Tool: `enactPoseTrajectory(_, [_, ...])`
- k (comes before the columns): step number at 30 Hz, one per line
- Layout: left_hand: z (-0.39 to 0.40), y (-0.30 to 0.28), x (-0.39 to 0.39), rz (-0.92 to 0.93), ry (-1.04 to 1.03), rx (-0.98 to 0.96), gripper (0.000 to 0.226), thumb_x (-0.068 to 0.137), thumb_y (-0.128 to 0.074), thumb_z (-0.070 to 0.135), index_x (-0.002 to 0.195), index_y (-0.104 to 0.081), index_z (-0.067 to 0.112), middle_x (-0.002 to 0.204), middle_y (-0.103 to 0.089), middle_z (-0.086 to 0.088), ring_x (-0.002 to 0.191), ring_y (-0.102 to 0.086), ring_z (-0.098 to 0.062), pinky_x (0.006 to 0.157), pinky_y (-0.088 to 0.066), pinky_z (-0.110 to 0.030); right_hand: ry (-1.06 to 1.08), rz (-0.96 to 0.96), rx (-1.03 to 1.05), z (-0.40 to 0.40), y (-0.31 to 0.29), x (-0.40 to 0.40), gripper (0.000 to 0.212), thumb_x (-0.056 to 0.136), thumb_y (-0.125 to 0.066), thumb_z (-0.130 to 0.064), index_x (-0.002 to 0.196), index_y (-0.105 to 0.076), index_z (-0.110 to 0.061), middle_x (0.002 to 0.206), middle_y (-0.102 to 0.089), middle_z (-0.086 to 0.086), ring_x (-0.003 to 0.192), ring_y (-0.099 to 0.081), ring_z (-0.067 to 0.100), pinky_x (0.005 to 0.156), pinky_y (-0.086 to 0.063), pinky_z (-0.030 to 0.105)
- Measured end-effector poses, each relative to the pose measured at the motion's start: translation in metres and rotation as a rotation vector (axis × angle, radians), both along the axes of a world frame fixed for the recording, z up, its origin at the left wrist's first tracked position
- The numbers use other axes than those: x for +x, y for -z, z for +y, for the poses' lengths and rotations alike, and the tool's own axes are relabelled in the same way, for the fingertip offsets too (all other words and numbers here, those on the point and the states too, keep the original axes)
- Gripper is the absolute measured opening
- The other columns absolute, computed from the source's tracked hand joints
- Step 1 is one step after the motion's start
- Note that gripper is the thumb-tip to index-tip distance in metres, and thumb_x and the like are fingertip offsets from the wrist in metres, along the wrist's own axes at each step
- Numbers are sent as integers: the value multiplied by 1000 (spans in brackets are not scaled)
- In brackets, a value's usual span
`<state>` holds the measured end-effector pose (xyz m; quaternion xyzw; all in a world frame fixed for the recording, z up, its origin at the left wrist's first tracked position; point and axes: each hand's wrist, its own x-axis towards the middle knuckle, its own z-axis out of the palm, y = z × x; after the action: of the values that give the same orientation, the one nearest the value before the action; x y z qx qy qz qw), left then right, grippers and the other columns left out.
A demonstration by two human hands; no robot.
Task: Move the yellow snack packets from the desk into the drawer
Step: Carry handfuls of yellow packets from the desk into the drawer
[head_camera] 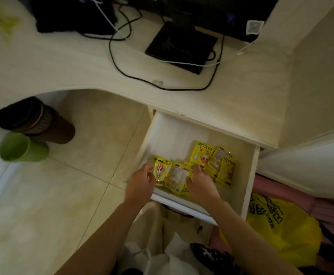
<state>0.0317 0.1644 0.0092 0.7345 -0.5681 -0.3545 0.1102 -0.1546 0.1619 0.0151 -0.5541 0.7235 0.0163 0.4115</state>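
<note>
**Packets in the drawer, both hands on them**

Tiled floor and a pale desk (66, 62) frame my view. Nearest me, my left hand (142, 180) rests with loosely curled fingers against the leftmost packet, not gripping it. My right hand (200, 182) lies flat, fingers spread, over the middle packets. All the packets (201, 155) lie in the open drawer (249, 175), fanned left to right between and beyond my hands. Farther off, cables and a monitor stand (182, 48) sit on the desk, where I judge no packets remain

left hand (142, 180) reaching, right hand (200, 182) spread
</note>
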Motion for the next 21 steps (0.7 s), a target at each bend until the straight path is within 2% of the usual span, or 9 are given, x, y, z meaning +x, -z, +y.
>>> enactPoseTrajectory(4, [25, -10, 43, -28, -135, -32, 26, 94, -50, 20, 119, -57, 21, 104, -68, -5, 98, -63, -22, 81, -52, -36, -209, 30, -31, -7, -12, 45, 40, 97, -42, -23, 134, -37, -9, 133, -48, 14, 120, -51, 33, 94, -48, 42])
enactPoseTrajectory(9, [49, -19, 102, -103, -226, -35, 27, 94, -49, 20, 120, -57, 19, 102, -68, -1, 96, -63, -18, 79, -53, -32, -458, 103, -93, -12, -23, 108, 38, 97, -43, -24, 132, -39, -10, 134, -48, 12, 120, -51, 30, 88, -46, 37])
enactPoseTrajectory(11, [57, -22, 131, -129, -255, -36, 27, 95, -48, 20, 121, -57, 20, 101, -68, -1, 97, -62, -17, 76, -52, -30, -505, 110, -120, -16, -29, 137, 36, 97, -43, -24, 130, -42, -9, 131, -49, 12, 119, -51, 31, 86, -44, 35])
enactPoseTrajectory(13, [63, -23, 163, -158, -283, -43, 28, 95, -47, 20, 121, -57, 20, 102, -67, 0, 96, -61, -17, 74, -50, -29, -535, 82, -136, -19, -33, 167, 36, 96, -43, -23, 129, -42, -9, 128, -50, 12, 118, -51, 31, 92, -46, 39])
enactPoseTrajectory(17, [75, -25, 229, -193, -354, -33, 27, 96, -45, 23, 120, -57, 23, 101, -66, 0, 85, -57, -12, 70, -46, -24, -570, 48, -147, -22, -35, 228, 34, 95, -41, -19, 126, -43, -6, 127, -50, 15, 114, -51, 32, 90, -45, 40])
enactPoseTrajectory(21, [82, -29, 296, -201, -409, -26, 28, 96, -46, 23, 121, -57, 23, 103, -67, 0, 95, -61, -17, 77, -50, -29, -594, 49, -136, -25, -38, 284, 37, 98, -38, -21, 132, -40, -8, 131, -48, 12, 116, -50, 27, 93, -46, 37])
